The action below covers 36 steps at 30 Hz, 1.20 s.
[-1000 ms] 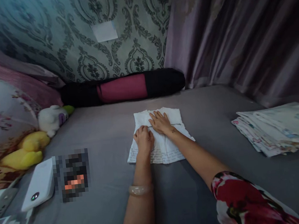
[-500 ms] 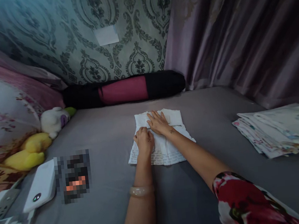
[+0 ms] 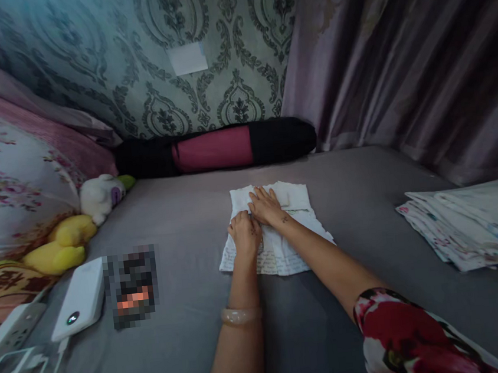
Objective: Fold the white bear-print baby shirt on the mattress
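Note:
A white cloth [image 3: 299,240], printed with lines of small lettering and folded over along its far side, lies on the grey bed sheet in front of me. My right hand [image 3: 266,206] rests flat on the folded part, fingers spread. Just to its left and nearer to me, my left hand [image 3: 245,232] has its fingers bent over the cloth by the fold's edge, closed on the fabric; the fingertips are partly hidden. Both hands touch the cloth and sit close together.
A stack of folded cloths [image 3: 479,224] lies at right. At left are a white power bank [image 3: 78,299] with a cable, a power strip [image 3: 15,335], a blurred-out object [image 3: 135,287], and yellow [image 3: 59,248] and white [image 3: 101,196] plush toys. A black-and-pink roll [image 3: 214,150] lies along the wall.
The whole view has shifted slightly to the right. Both hands stay on the cloth in nearly the same pose, and the fold looks the same.

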### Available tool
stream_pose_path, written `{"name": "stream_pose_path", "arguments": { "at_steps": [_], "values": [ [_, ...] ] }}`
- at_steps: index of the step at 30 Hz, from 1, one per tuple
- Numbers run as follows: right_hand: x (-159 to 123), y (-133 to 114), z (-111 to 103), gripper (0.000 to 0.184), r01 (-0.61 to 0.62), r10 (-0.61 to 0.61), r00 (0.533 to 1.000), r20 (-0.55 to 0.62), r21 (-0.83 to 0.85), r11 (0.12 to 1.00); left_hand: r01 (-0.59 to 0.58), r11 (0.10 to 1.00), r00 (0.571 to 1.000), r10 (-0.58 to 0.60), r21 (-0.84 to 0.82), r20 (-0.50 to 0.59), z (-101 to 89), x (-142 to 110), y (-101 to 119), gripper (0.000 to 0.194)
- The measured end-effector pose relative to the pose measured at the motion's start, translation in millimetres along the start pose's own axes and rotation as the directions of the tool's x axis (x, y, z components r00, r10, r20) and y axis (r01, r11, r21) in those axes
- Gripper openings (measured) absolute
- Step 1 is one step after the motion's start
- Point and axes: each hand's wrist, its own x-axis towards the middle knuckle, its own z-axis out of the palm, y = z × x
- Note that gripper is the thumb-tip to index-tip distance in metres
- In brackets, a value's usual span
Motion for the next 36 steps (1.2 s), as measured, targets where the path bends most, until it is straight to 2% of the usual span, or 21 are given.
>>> {"name": "stream_pose_path", "arguments": {
  "at_steps": [4, 7, 14, 21, 25, 30, 33, 36],
  "values": [
    [5, -13, -4, 0.053, 0.063, -0.063, 0.998, -0.025, 0.005, 0.998, 0.029, 0.998, 0.999, -0.031, -0.06, -0.022, 2.2, 4, -5, 0.05],
    [8, -19, -1, 0.054, 0.088, -0.087, 0.996, -0.025, 0.018, 0.996, 0.068, 0.991, 0.997, -0.072, -0.111, -0.036, 2.8, 8, -8, 0.053],
    [14, -20, 16, 0.055, 0.088, -0.088, 0.996, 0.028, 0.01, 0.996, 0.137, 0.972, 0.986, -0.152, -0.19, -0.07, -3.3, 10, -1, 0.045],
    [18, -22, 11, 0.057, 0.078, -0.08, 0.995, 0.054, 0.031, 0.996, 0.176, 0.941, 0.975, -0.208, -0.289, -0.082, -6.8, 13, -3, 0.043],
    [24, -32, 8, 0.057, 0.095, -0.095, 0.995, -0.011, 0.051, 0.994, 0.149, 0.904, 0.945, -0.249, -0.401, -0.212, -2.6, 17, -7, 0.042],
    [37, -47, 19, 0.059, 0.133, -0.133, 0.991, -0.013, 0.069, 0.989, 0.078, 0.905, 0.868, -0.269, -0.419, -0.418, -2.1, 20, -11, 0.04],
    [40, -51, 28, 0.061, 0.128, -0.13, 0.991, 0.015, 0.096, 0.987, 0.086, 0.904, 0.843, -0.29, -0.418, -0.454, -4.7, 20, -12, 0.036],
    [40, -51, 32, 0.061, 0.129, -0.131, 0.991, 0.012, 0.1, 0.987, 0.087, 0.905, 0.85, -0.285, -0.417, -0.443, -6.3, 20, -11, 0.037]
  ]
}}
